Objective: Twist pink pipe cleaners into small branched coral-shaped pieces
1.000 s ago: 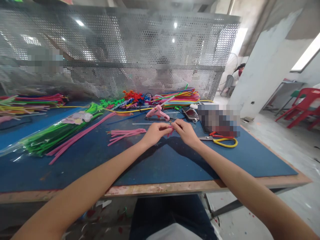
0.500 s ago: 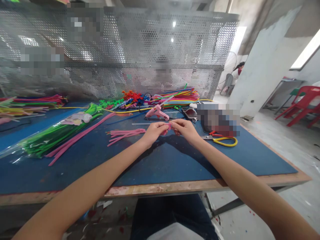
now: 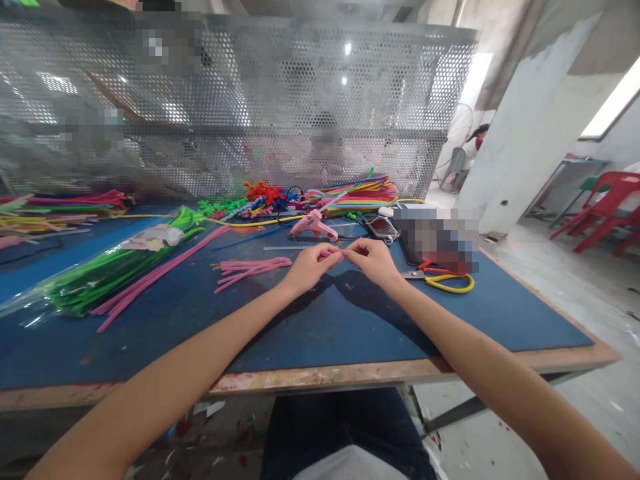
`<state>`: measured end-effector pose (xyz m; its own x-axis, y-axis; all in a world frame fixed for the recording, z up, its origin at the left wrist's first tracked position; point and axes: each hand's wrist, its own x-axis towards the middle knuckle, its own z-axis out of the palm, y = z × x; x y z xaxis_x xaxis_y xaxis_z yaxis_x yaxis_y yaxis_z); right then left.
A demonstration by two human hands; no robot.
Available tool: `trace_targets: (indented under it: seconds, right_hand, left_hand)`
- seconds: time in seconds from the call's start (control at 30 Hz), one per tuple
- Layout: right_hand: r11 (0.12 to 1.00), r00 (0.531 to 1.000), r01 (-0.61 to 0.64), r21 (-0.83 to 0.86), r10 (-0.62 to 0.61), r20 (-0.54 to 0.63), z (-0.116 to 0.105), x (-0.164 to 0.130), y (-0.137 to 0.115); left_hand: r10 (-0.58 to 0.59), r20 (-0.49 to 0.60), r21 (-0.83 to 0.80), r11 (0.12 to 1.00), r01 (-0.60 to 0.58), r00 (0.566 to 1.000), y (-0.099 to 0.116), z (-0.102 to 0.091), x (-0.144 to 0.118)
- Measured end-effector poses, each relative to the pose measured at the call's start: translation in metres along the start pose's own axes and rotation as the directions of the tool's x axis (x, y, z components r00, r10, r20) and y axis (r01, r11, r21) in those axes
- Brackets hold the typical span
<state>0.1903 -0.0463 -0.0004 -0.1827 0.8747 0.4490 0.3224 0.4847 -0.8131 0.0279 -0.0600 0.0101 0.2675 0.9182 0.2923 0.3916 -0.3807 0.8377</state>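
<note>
Above the blue table mat [image 3: 320, 327], my left hand [image 3: 313, 265] is closed on a small pink pipe cleaner piece [image 3: 327, 253], most of it hidden by the fingers. My right hand [image 3: 371, 261] pinches at the same pink piece, its fingertips meeting those of the left. Just left of my left hand lie several short pink pipe cleaners [image 3: 253, 267]. A pink glue gun [image 3: 314, 227] rests beyond both hands, with a clear glue stick [image 3: 280, 249] in front of it. Scissors with yellow handles [image 3: 450, 283] lie right of my right hand.
Long pink pipe cleaners [image 3: 160, 280] lie beside a clear bag of green ones [image 3: 120, 267] at the left. Coloured bundles [image 3: 355, 195] line the back, below a perforated metal screen [image 3: 280, 100]. A yellow cable [image 3: 260, 222] crosses there. People sit behind the screen.
The fingers have shifted on the pink piece: it now lies more along my left fingers, where before a pink bit stood up between the fingertips. Both arms are nearly in place.
</note>
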Motion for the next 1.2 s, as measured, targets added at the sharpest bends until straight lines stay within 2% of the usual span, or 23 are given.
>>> trace_targets:
  seconds: [0.07,0.17,0.3,0.4,0.53,0.67,0.77,0.83,0.93,1.07,1.2]
  right_hand:
    - [0.997,0.999,-0.051,0.059,0.051,0.0,0.001,0.001,0.002]
    - [0.997,0.999,-0.001,0.072,0.003,-0.031,0.005,-0.001,0.002]
    - [0.991,0.988,0.132,-0.029,-0.134,-0.08,0.009,-0.006,-0.001]
    - [0.991,0.988,0.128,-0.041,-0.131,-0.083,0.01,-0.006,-0.002]
    - [0.989,0.99,0.135,-0.055,-0.136,-0.019,0.009,-0.005,0.0]
    - [0.975,0.979,0.188,-0.116,-0.177,0.101,0.007,-0.006,0.001]
    - [0.987,0.975,0.138,-0.077,-0.122,0.184,0.007,-0.006,0.002]
    - [0.999,0.976,0.046,-0.001,-0.045,0.213,0.006,-0.004,0.003]
    - [0.979,0.982,-0.082,0.187,0.047,0.183,0.007,-0.002,0.004]
    - [0.876,0.984,-0.172,0.45,0.127,0.128,0.009,-0.003,0.001]
    - [0.758,0.977,-0.21,0.618,0.134,0.168,0.013,-0.007,-0.005]
  left_hand:
    - [0.013,-0.032,-0.046,0.999,-0.014,0.999,0.001,0.001,0.0]
    - [-0.061,-0.079,-0.249,0.968,0.04,0.995,-0.002,0.003,0.0]
    - [-0.24,-0.068,-0.589,0.793,0.155,0.968,-0.004,0.009,-0.001]
    - [-0.298,-0.049,-0.698,0.693,0.181,0.953,-0.002,0.012,-0.003]
    - [-0.31,-0.062,-0.717,0.675,0.174,0.949,0.0,0.009,-0.001]
    - [-0.357,0.078,-0.649,0.69,0.319,0.931,-0.004,-0.002,0.003]
    - [-0.328,0.16,-0.527,0.769,0.361,0.931,-0.006,-0.009,0.005]
    - [-0.278,0.164,-0.485,0.813,0.323,0.947,-0.006,-0.01,0.005]
    - [-0.206,0.105,-0.572,0.788,0.229,0.973,-0.005,-0.005,0.004]
    - [-0.156,0.004,-0.667,0.736,0.118,0.988,-0.003,0.001,0.002]
    - [-0.156,-0.041,-0.684,0.724,0.086,0.987,-0.001,0.003,0.002]
